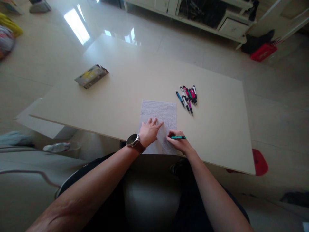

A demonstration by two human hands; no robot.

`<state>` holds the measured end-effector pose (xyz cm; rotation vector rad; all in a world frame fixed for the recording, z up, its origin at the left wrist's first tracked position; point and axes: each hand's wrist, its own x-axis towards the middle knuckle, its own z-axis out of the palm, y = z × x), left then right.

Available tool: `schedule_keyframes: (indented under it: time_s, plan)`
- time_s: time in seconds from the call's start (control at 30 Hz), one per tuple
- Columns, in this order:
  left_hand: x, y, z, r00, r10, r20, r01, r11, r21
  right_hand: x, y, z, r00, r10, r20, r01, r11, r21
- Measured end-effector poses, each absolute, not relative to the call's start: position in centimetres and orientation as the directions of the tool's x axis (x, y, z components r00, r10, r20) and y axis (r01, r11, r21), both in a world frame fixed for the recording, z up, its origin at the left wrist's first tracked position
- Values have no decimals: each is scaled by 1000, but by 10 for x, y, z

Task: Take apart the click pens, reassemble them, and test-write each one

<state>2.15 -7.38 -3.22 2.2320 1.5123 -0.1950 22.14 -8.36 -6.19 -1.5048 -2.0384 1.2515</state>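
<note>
A sheet of paper (158,108) covered in small writing lies at the near edge of the pale table (120,96). On its left part rests my left hand (150,131), palm down with fingers spread, a watch (132,139) on the wrist. My right hand (178,141) is closed around a green pen (178,137) at the sheet's lower right; the pen's tip is too small to make out. Beyond the sheet, to the right, several pens (188,96) in blue, white, pink, green and purple lie in a loose pile.
A grey and yellow box (91,76) lies at the table's left. Past the far edge stands a white cabinet (193,22), with a red bag (263,52) on the floor. A red seat (260,162) shows at the near right corner, and a plastic bottle (56,147) lies at the left.
</note>
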Motion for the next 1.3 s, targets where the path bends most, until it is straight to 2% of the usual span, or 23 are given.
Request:
schedule_keyframes:
  time_s: [0.07, 0.2, 0.33, 0.57, 0.7, 0.77, 0.83, 0.9, 0.97, 1.1, 1.3]
  plan:
    - [22, -74, -31, 391, 850, -353, 912, -308, 270, 222, -82, -62, -323, 923, -208, 559, 9, -829]
    - [22, -74, -32, 392, 851, -349, 913, -314, 261, 224, -75, -58, -130, 983, -127, 349, -75, -934]
    - [21, -74, -35, 390, 855, -342, 914, -315, 256, 227, -70, -50, 12, 984, -179, 283, -175, -943]
    - [26, -80, -40, 397, 846, -357, 914, -330, 235, 234, -71, -40, 51, 975, -218, 174, -224, -959]
    - [40, -92, -40, 453, 817, -358, 889, -379, 257, 236, -71, -36, 58, 985, -164, 195, -173, -966]
    - [47, -98, -41, 494, 805, -329, 865, -417, 279, 236, -71, -35, 21, 987, -159, 262, -158, -952]
    - [54, -103, -43, 539, 790, -292, 835, -456, 307, 236, -71, -33, -27, 988, -152, 438, -125, -890]
    - [60, -106, -46, 595, 763, -253, 790, -499, 355, 234, -73, -31, -48, 990, -135, 664, -69, -745]
    - [64, -106, -50, 659, 722, -209, 726, -538, 428, 232, -75, -31, -40, 991, -130, 817, -43, -575]
    - [69, -102, -56, 736, 664, -133, 612, -567, 551, 235, -76, -30, -31, 970, -240, 927, -62, -369]
    - [63, -96, -45, 717, 684, -131, 631, -558, 539, 266, -67, -28, 51, 934, -353, 984, -108, -143]
